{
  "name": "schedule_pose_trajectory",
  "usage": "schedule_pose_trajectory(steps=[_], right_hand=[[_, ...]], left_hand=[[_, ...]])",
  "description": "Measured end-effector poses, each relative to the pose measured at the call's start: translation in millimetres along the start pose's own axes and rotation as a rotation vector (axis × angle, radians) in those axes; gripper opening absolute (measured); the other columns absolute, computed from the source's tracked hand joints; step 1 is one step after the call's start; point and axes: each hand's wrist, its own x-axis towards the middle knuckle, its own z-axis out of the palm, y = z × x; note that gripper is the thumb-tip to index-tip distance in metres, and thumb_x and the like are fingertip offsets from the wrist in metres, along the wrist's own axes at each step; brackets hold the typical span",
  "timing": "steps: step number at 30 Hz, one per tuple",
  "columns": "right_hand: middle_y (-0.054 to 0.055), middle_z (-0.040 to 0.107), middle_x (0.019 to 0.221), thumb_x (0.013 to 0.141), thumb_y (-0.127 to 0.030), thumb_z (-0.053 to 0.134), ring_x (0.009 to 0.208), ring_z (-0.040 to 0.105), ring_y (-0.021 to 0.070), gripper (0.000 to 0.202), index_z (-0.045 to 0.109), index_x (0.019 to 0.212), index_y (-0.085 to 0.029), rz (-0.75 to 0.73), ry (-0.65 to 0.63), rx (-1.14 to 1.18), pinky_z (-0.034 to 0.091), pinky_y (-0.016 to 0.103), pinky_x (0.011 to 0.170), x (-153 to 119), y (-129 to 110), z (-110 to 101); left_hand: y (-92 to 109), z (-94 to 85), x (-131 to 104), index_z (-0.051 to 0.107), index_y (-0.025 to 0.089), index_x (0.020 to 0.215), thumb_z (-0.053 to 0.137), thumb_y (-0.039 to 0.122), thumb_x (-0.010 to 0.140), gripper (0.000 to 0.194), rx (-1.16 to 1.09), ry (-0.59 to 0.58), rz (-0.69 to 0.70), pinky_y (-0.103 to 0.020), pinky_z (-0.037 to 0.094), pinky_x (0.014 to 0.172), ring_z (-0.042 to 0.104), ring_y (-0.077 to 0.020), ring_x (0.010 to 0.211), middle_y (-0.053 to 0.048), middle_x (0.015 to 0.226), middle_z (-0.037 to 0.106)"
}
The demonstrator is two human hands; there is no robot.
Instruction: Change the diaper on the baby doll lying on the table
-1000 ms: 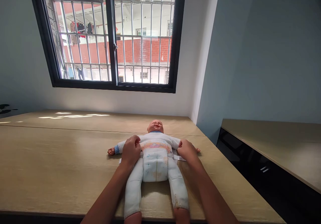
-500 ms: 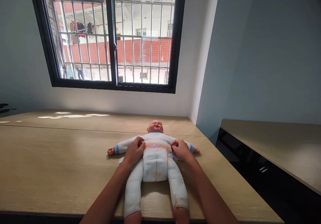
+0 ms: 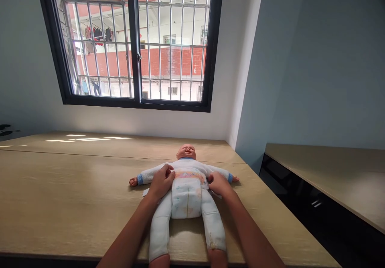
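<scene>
A baby doll (image 3: 159, 228) in a white suit with blue cuffs lies on its back on the wooden table, arms spread and feet toward me. Its front is covered by a white diaper (image 3: 186, 202) with a coloured waistband. At the waistband's left corner, the bent fingers of my left hand (image 3: 161, 182) are closed on the diaper's edge. My right hand (image 3: 219, 184) is curled closed at the opposite side of the waist, its fingertips on the diaper's edge there. White side flaps show partly from under both wrists.
The light wooden table (image 3: 75, 196) has a seam across its far part and ends in a slanting right edge. Beyond a gap stands a second table (image 3: 337, 168) with a dark side. Behind is a wall with a barred window (image 3: 136, 99).
My right hand has shifted slightly down and to the right along the diaper's side. My left hand and the doll stay nearly where they were.
</scene>
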Motion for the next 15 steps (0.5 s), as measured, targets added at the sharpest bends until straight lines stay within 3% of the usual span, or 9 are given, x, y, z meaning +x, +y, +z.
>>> schedule_pose_trajectory(steps=[5,9,11,15], right_hand=[[0.005,0.065,0.071,0.063,-0.011,0.067,0.073,0.06,0.0224,0.01,0.062,0.066,-0.019,0.059,0.023,-0.02,0.036,0.031,0.064,-4,-2,-5],[0.005,0.064,0.068,0.066,-0.01,0.065,0.074,0.059,0.0219,0.007,0.061,0.067,-0.016,0.035,0.07,0.074,0.037,0.03,0.065,-3,-11,-10],[0.005,0.066,0.073,0.073,-0.017,0.065,0.076,0.061,0.0206,0.003,0.062,0.074,-0.015,-0.009,0.052,0.165,0.041,0.028,0.065,-1,-20,-10],[0.008,0.071,0.094,0.086,-0.044,0.06,0.086,0.065,0.0191,0.032,0.065,0.097,-0.014,-0.118,-0.038,0.377,0.051,0.026,0.071,-5,-40,-11]], left_hand=[[-2,0.7,1,0.061,0.019,0.095,0.054,0.036,0.083,0.022,-0.052,-0.001,-0.018,-0.028,0.04,0.068,0.056,-0.0178,0.071,0.001,0.075,0.062],[-2,3.5,3,0.062,0.018,0.092,0.06,0.043,0.078,0.029,-0.239,0.006,-0.089,-0.025,0.035,0.059,0.048,-0.0145,0.062,0.004,0.065,0.053],[3,3.3,2,0.061,0.017,0.09,0.063,0.046,0.075,0.033,-0.354,-0.007,-0.13,-0.023,0.032,0.055,0.045,-0.0128,0.059,0.005,0.064,0.051],[20,-4.5,-1,0.06,0.016,0.086,0.067,0.046,0.07,0.034,-0.554,-0.052,-0.17,-0.022,0.034,0.055,0.046,-0.0117,0.06,0.003,0.067,0.052]])
